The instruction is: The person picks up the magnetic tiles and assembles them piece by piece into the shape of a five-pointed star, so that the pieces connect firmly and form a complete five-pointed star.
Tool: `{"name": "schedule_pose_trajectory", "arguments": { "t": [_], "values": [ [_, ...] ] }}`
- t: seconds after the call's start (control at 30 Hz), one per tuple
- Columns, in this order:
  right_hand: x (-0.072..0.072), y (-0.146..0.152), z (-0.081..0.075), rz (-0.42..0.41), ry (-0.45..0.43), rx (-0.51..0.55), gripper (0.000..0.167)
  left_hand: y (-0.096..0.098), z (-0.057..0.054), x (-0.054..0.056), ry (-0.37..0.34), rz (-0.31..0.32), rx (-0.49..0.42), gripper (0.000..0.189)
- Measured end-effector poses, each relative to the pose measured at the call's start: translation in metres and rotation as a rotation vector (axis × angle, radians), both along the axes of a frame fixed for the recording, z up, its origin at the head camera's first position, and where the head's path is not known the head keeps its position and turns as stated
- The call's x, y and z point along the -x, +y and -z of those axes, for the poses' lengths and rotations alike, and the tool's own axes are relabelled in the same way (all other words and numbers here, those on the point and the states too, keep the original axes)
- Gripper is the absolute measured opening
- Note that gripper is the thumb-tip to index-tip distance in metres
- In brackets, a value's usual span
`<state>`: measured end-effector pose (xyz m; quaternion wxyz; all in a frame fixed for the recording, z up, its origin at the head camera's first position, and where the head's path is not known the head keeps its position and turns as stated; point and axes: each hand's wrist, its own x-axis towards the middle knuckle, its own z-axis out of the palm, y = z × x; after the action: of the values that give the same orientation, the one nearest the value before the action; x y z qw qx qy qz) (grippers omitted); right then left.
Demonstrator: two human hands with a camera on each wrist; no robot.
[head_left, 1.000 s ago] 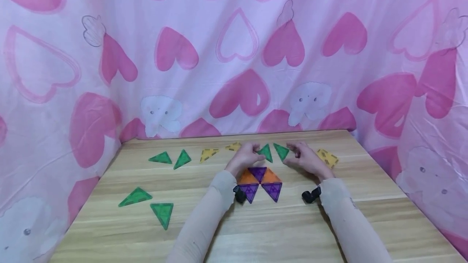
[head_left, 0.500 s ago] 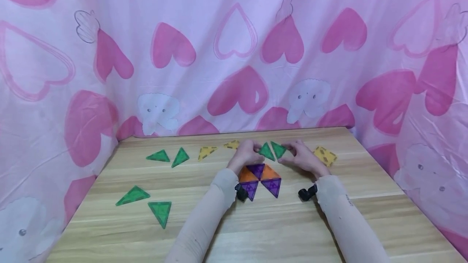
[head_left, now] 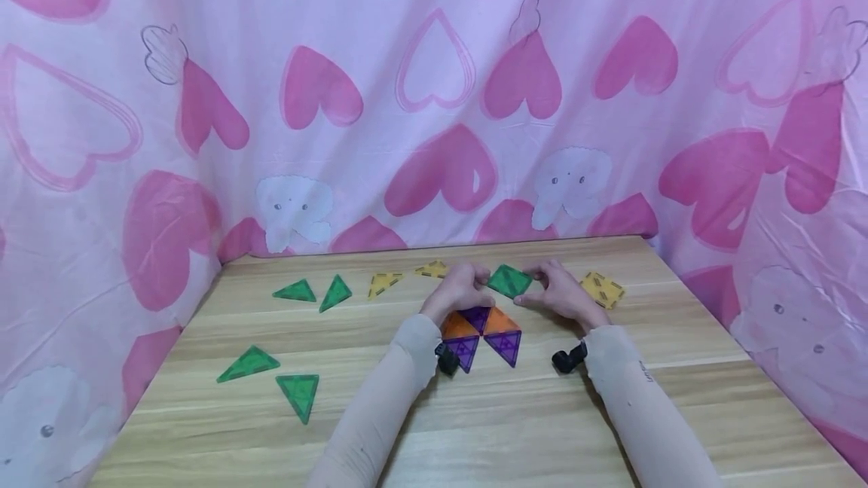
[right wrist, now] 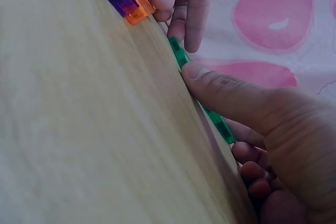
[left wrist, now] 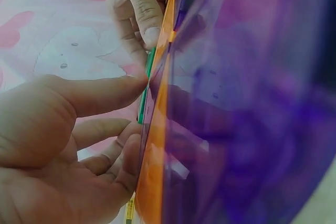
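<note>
Two green triangular magnetic tiles [head_left: 510,281] lie edge to edge at the back of the table, forming a four-sided shape. My right hand [head_left: 559,292] pinches the right one between thumb and fingers; in the right wrist view the thumb [right wrist: 220,90] lies along the green tile's edge [right wrist: 218,121]. My left hand [head_left: 461,292] is just left of the pair, fingers loosely bent, fingertips close to the left corner. In front of the hands sits a half-ring of purple [head_left: 503,345] and orange tiles [head_left: 502,322], partly covered by the left wrist. These loom large in the left wrist view.
Single green triangles [head_left: 298,396] lie to the left, several in all. Yellow triangles [head_left: 385,283] are along the back left, and more yellow tiles [head_left: 602,290] sit right of my right hand. A pink heart-patterned curtain [head_left: 434,96] surrounds the wooden table [head_left: 508,428].
The two green tiles, apart a second ago, have come together edge to edge as the right one moved left. My left fingers have drawn slightly away from the left tile.
</note>
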<state>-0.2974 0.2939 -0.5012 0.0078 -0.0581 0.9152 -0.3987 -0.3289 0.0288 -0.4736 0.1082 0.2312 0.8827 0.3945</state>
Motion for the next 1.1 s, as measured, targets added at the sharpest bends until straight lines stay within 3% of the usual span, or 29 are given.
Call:
{"name": "schedule_pose_trajectory", "arguments": {
  "t": [0.3, 0.5, 0.6, 0.77, 0.9, 0.97, 1.1],
  "values": [
    [0.001, 0.002, 0.002, 0.039, 0.005, -0.017, 0.087, -0.007, -0.001, -0.002, -0.083, 0.071, -0.074, 0.073],
    [-0.001, 0.003, 0.001, 0.056, -0.016, -0.008, 0.089, -0.009, 0.0, -0.001, -0.107, 0.148, -0.091, 0.067],
    [-0.002, 0.004, 0.001, 0.056, -0.015, -0.008, 0.089, -0.009, 0.0, -0.002, -0.11, 0.154, -0.088, 0.07],
    [-0.002, 0.003, 0.001, 0.057, -0.013, -0.007, 0.089, -0.01, 0.0, -0.004, -0.124, 0.132, -0.096, 0.083],
    [-0.001, 0.005, 0.0, 0.059, -0.008, -0.012, 0.089, -0.01, -0.001, -0.006, -0.136, 0.117, -0.121, 0.078],
    [-0.001, 0.005, 0.0, 0.049, -0.002, -0.018, 0.089, -0.013, -0.002, -0.011, -0.177, 0.072, -0.157, 0.071],
    [-0.001, 0.007, 0.0, 0.028, 0.019, -0.003, 0.089, -0.023, -0.01, -0.023, -0.195, -0.018, -0.226, 0.058]
  ]
}}
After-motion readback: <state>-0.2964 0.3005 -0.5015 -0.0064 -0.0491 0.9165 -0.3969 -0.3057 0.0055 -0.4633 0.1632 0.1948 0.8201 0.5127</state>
